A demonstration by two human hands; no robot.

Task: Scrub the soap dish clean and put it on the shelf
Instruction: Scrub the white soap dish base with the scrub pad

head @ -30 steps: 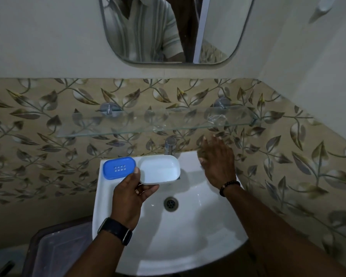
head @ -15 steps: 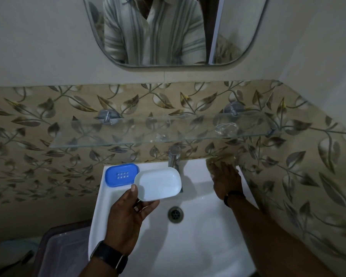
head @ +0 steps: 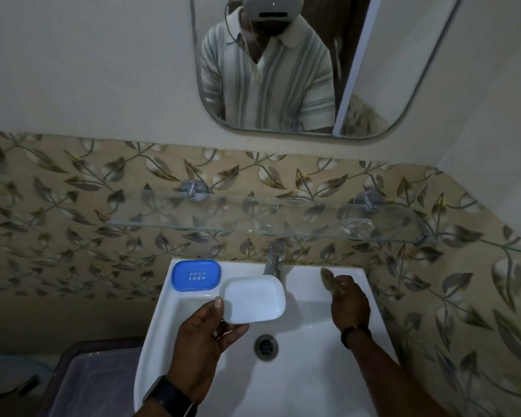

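Head view over a white wash basin (head: pixel 298 386) set against a leaf-patterned tiled wall. The left hand (head: pixel 205 341) holds the white soap dish tray (head: pixel 253 299) over the basin's left half, thumb pressed on its near-left rim and fingers closed beneath it; the fingers are mostly hidden by the tray. A dark wristwatch (head: pixel 169 397) sits on that wrist, partly cut off by the lower frame edge. The blue perforated soap dish insert (head: pixel 196 275) lies apart from the tray on the basin's rear-left ledge, just beside the tray's far-left corner. The right hand (head: pixel 349 305) hovers near the basin's rear-right ledge, fingers pinched on a small brownish scrubbing pad (head: pixel 328 279); the pad is blurred and its material cannot be told. A beaded bracelet (head: pixel 354 332) circles the right wrist. The chrome tap (head: pixel 274 257) stands at rear centre, its spout partly behind the tray. The drain (head: pixel 266 347) lies open below the tray. The glass shelf (head: pixel 253 227) spans the wall above the tap; being transparent, its outline is faint, and something clear near its right end is indistinct. The mirror (head: pixel 373 85) above is cut by the upper frame edge and reflects a striped shirt. A lidded plastic bin (head: pixel 94 377) at lower left is dim and partly cropped.
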